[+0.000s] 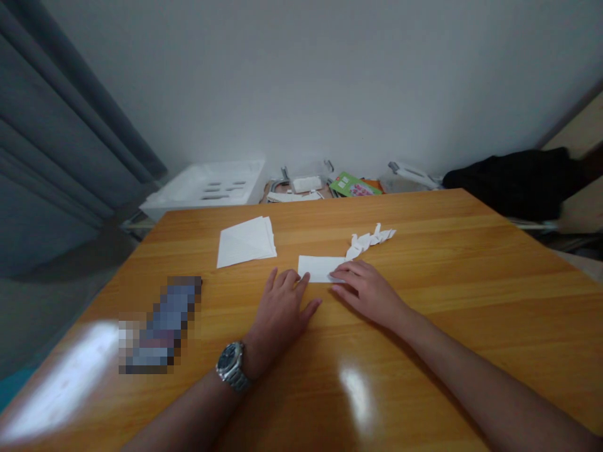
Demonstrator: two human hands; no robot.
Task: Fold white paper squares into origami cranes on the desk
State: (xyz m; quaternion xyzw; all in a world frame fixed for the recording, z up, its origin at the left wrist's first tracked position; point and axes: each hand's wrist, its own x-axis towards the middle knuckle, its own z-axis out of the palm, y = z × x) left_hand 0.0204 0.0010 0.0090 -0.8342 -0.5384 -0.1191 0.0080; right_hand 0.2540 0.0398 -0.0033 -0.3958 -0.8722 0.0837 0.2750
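Note:
A folded white sheet of paper [320, 269] lies flat on the wooden table, its long side running left to right. At its lower left edge rests my left hand [285, 301], fingers spread and fingertips touching the paper; a metal wristwatch [230, 365] is on that wrist. My right hand [367, 289] lies over the paper's right end, fingers on it and thumb apart, below the edge. Just beyond that hand are several small folded white paper figures [370, 242] in a row. The paper's right end is hidden under my right hand.
A small stack of white paper [245, 242] lies at the back left of the table [447, 251]. A blurred-out phone-like object [164, 323] lies left of my left hand. Behind the table are a white plastic tray [211, 182], a green booklet [353, 185] and a black cloth [513, 179].

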